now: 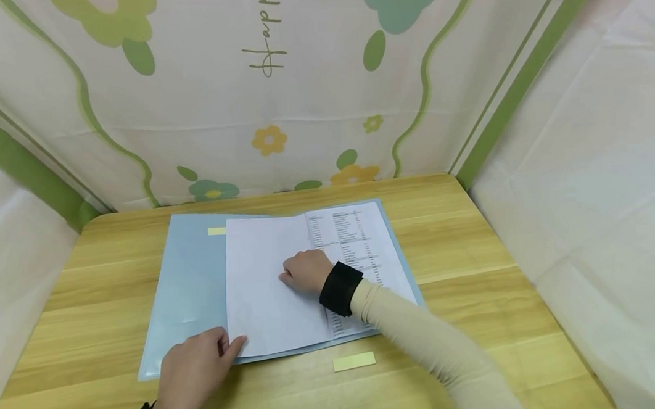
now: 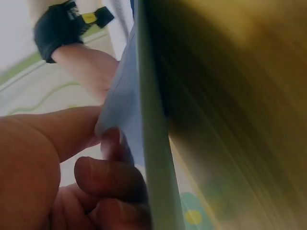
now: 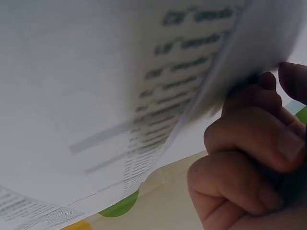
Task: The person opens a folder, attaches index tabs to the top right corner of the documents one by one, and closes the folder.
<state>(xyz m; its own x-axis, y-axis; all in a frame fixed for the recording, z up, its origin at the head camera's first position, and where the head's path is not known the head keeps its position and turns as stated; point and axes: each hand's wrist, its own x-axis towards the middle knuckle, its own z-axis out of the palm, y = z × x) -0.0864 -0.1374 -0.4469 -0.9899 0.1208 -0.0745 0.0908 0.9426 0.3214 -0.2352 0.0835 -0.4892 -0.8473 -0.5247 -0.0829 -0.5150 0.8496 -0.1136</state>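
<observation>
A light blue folder (image 1: 190, 286) lies spread on the table with white paper in it. Its left page (image 1: 272, 306) is blank; the right page (image 1: 373, 227) carries printed columns. My left hand (image 1: 194, 369) is at the lower left corner of the blank page, which it pinches between thumb and index finger. The left wrist view shows this corner (image 2: 122, 100) in shade, beside the folder's edge (image 2: 156, 143). My right hand (image 1: 307, 272), fingers curled in and holding nothing, rests on the blank page near the fold. Its knuckles (image 3: 225, 177) show beside the paper in the right wrist view.
A pale yellow strip (image 1: 353, 362) lies on the wooden table (image 1: 477, 308) below the folder. Another yellow strip (image 1: 216, 231) shows on the folder's left cover, partly under the page. Flowered cloth (image 1: 322, 93) hangs behind the table, and white cloth (image 1: 600, 202) at the right.
</observation>
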